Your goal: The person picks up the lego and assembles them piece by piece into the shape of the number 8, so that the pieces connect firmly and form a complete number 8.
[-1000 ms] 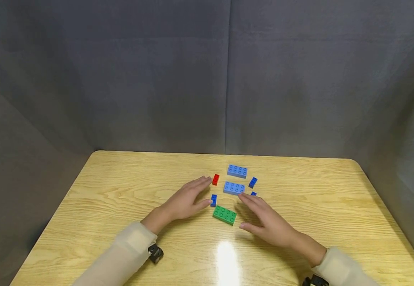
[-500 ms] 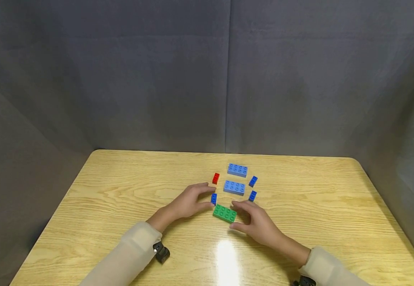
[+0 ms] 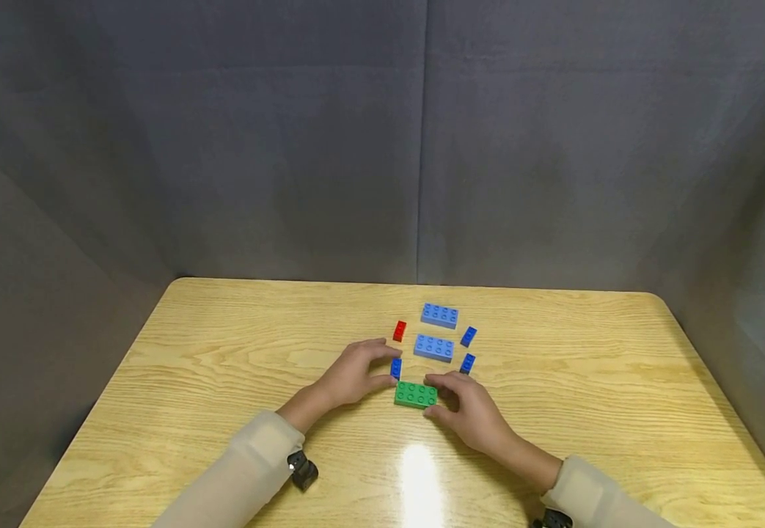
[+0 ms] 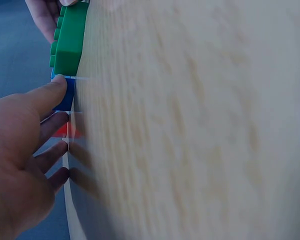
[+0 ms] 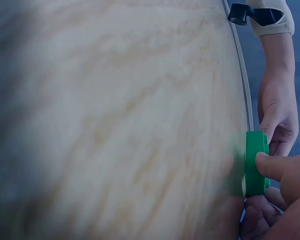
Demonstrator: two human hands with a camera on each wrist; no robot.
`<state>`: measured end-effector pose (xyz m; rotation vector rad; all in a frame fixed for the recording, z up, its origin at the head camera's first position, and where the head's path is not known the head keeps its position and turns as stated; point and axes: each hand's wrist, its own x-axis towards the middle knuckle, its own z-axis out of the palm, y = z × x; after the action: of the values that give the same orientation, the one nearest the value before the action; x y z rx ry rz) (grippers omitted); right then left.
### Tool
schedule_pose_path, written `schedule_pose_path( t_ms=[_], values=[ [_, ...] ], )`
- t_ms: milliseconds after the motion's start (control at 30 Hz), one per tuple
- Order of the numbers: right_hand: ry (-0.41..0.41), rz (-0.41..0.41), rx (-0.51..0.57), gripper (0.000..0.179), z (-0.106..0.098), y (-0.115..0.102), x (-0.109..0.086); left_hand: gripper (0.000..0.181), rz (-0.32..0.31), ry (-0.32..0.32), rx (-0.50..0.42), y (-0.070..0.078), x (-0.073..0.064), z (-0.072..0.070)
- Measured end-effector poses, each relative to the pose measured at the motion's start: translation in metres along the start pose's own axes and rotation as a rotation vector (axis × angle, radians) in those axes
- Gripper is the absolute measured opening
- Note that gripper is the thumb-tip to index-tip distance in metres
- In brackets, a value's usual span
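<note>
Grasping the green brick (image 3: 415, 394) by its right end with the right hand (image 3: 477, 418), with thumb on the near side and fingers on the far side. Placed low at the bench (image 3: 191, 352), between both hands, with studs up in two rows of four. Running left to right along its long axis, almost parallel to the bench's far edge, with right end toward the right palm and left end toward the left hand (image 3: 350, 375).

Reaching in from left of the green brick with the left hand, with fingers loosely bent and with thumb and forefinger around the two ends of a small blue brick (image 3: 396, 367). Cannot tell whether pinching or only bracketing it. Set just beyond the green brick's left end, pointing near to far.

Beyond the green brick, also to be seen: a nearer light-blue brick (image 3: 433, 347) and, past that, a farther light-blue brick (image 3: 440, 315), both lying lengthwise left to right. Beyond its left end, farther off: a red brick (image 3: 400, 331). Beyond its right end: two dark-blue bricks (image 3: 466, 363), one behind the other, both slanting away rightward.
</note>
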<state>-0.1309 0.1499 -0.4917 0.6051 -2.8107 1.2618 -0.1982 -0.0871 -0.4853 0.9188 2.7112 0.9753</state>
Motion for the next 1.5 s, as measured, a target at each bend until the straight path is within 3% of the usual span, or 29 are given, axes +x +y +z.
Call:
schedule_pose_path(
  t_ms=[367, 800, 1500],
  values=[
    [0.013, 0.019, -0.019, 0.035, 0.001, 0.001, 0.002, 0.041, 0.023, 0.026, 0.011, 0.000, -0.001, 0.001],
    [0.011, 0.022, 0.003, 0.034, 0.000, 0.001, 0.004, 0.042, -0.029, 0.018, -0.037, -0.002, 0.000, 0.002],
    [0.018, 0.022, -0.003, 0.033, 0.001, 0.000, 0.005, 0.038, 0.084, 0.018, -0.208, 0.010, -0.015, -0.004]
  ],
)
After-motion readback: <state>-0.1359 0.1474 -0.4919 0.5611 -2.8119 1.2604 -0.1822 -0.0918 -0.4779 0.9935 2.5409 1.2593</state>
